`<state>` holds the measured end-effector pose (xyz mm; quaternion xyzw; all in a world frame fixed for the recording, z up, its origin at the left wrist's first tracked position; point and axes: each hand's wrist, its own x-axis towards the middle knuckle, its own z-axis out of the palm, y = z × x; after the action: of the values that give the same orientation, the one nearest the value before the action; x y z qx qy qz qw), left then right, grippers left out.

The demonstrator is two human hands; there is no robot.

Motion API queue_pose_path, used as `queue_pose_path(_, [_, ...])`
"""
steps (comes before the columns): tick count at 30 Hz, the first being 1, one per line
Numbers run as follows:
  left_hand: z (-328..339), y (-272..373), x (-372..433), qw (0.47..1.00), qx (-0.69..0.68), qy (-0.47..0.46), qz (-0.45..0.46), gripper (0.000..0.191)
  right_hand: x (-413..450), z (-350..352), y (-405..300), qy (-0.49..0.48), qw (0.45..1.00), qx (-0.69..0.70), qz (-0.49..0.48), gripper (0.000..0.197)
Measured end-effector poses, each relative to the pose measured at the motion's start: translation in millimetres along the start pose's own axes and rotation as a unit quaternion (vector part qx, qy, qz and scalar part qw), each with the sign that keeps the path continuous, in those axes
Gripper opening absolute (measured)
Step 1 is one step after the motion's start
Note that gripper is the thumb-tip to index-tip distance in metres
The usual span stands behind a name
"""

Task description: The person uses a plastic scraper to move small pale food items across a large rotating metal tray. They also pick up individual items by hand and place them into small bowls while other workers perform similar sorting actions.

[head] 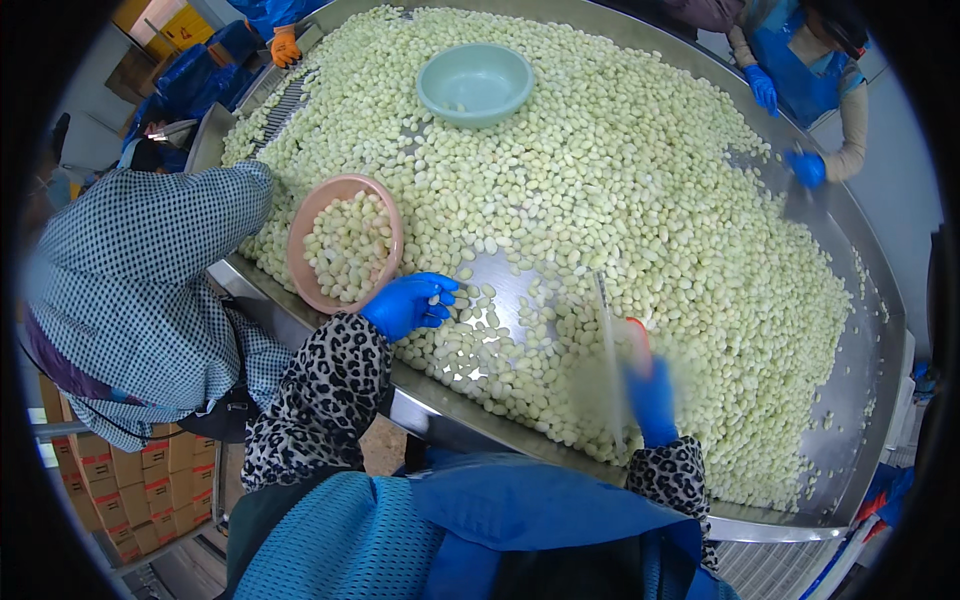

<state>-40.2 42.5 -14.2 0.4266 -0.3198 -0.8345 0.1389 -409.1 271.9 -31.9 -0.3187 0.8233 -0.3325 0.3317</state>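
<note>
Pale green oval fruits, possibly peeled grapes [570, 187], cover a large metal sorting table [517, 439]. My left hand [409, 304], in a blue glove, is just right of a pink plastic basin [300, 277] holding more of them; a pale oval piece shows between its fingers. My right hand [652, 401], gloved in blue and blurred, grips a scraper-like tool with a reddish-edged handle [636, 345] and a long, clear, narrow blade [609, 360] that stands among the fruits. Between my hands a patch of bare metal shows, with scattered fruits on it.
A light green basin [476, 86] with a few fruits rests on the pile. A person in a checked smock [150, 255] stands close at my left. An orange-gloved hand [285, 46] is at the far left edge; a blue-gloved person [806, 67] is across the table. Stacked cartons [135, 495] stand lower left.
</note>
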Motion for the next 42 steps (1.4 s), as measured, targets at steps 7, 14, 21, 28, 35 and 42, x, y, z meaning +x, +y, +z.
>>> queue_pose_path(7, [11,19,-26,0.993,0.007,0.068,0.095,0.04,1,-2,2,0.011,1.0,-0.005,0.0,0.034])
queue_pose_path(14, [-19,58,-63,0.56,0.566,0.418,0.438,0.029,0,-3,-7,-0.013,1.0,-0.01,0.015,0.032])
queue_pose_path(21, [57,-30,-33,0.824,0.516,0.109,0.206,0.024,2,-3,-3,0.005,0.999,0.008,0.037,0.034])
queue_pose_path(28, [105,-84,41,0.465,0.869,-0.113,0.125,0.019,5,-4,-5,-0.01,0.999,-0.007,0.042,0.036])
queue_pose_path(35, [85,-97,66,0.561,0.809,-0.047,0.169,0.021,9,-13,0,-0.001,0.999,0.012,0.048,0.034])
queue_pose_path(42, [62,76,-27,0.613,0.58,0.444,0.302,0.016,15,-22,7,-0.011,0.999,-0.006,0.044,0.033])
